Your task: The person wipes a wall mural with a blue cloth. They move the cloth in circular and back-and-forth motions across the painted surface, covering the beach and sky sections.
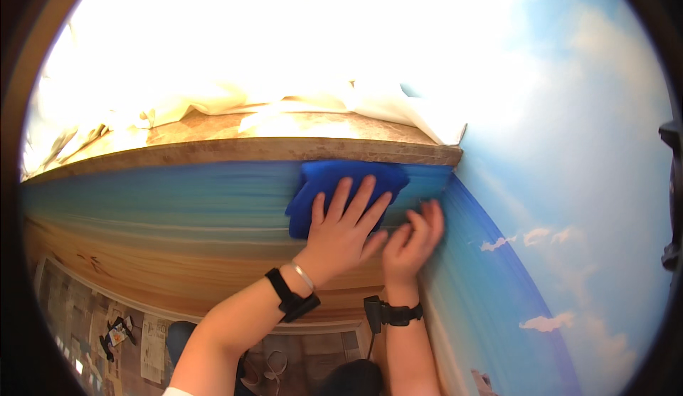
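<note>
My left hand (341, 230) lies flat with spread fingers on a blue cloth (352, 188), pressing it against the wall below a window sill. The wall (213, 198) carries a painted or printed beach scene with blue, green and sand-coloured bands. Close to the room's corner, my right hand (413, 241) is beside the cloth, slightly blurred, with its fingers bent near the wall; whether it touches the wall cannot be told. Each wrist has a black strapped device, and the left one also a silver-coloured bracelet.
A brown marble-look window sill (267, 150) juts out over the cloth, with pale crumpled fabric (384, 108) on it. The right wall (576, 129) shows sky and clouds. Below are a skirting board (133, 305), a wood-look floor (85, 294) and a small dark-strapped item (117, 334).
</note>
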`<state>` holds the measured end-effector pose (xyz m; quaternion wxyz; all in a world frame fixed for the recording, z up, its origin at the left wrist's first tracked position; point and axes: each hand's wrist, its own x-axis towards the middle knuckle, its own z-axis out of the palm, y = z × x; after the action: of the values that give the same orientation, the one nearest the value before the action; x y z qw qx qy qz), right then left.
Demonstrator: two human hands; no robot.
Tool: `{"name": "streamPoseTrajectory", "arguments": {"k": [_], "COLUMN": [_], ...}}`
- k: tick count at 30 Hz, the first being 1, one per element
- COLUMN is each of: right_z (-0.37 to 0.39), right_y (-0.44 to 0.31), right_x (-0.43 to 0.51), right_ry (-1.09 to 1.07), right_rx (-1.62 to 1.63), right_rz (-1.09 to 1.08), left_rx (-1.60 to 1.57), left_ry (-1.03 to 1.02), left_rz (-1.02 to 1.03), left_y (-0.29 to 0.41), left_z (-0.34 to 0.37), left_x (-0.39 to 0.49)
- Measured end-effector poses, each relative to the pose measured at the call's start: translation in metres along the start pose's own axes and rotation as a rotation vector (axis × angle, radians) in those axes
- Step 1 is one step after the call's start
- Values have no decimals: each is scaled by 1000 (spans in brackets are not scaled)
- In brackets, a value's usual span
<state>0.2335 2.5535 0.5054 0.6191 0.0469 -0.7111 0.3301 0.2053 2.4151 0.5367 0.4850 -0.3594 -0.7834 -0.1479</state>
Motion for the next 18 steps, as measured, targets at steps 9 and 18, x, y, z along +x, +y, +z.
{"name": "streamPoseTrajectory", "arguments": {"k": [9,18], "right_z": [-10,-5], "right_y": [7,-20], "right_x": [-6,-16], "right_ry": [102,32], "right_rx": [53,-195], "right_rz": [28,-55], "left_rx": [64,278], "left_ry": [117,99], "left_rz": [164,-42], "left_y": [37,-72], "left_z": [14,-22], "left_x": [46,-42]}}
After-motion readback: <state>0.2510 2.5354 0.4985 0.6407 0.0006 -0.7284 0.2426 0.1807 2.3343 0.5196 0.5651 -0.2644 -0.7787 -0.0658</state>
